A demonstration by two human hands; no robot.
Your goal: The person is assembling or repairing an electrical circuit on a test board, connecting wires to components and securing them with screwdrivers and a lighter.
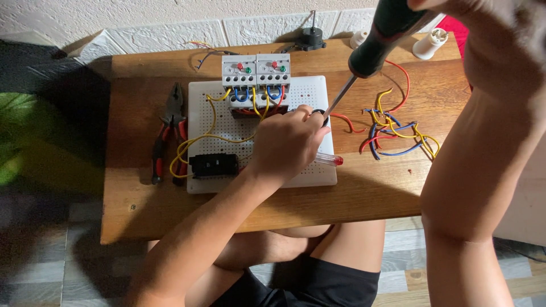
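Right hand (pixel 455 8), at the top edge, grips the black handle of a screwdriver (pixel 364 62); long axis slants, tip down-left to a black part under the left hand (pixel 287 142), fingers curled on it. White pegboard (pixel 310 176) on wooden bench (pixel 369 196); white wall behind, plank floor. Two grey relays (pixel 256 71), one pair of pliers (pixel 168 133).

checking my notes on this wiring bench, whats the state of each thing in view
left hand: resting on the white perforated board
right hand: gripping the screwdriver, tip down at the board
pliers: lying flat, untouched
loose wires: tangled, unconnected
two relay units: wired, side by side
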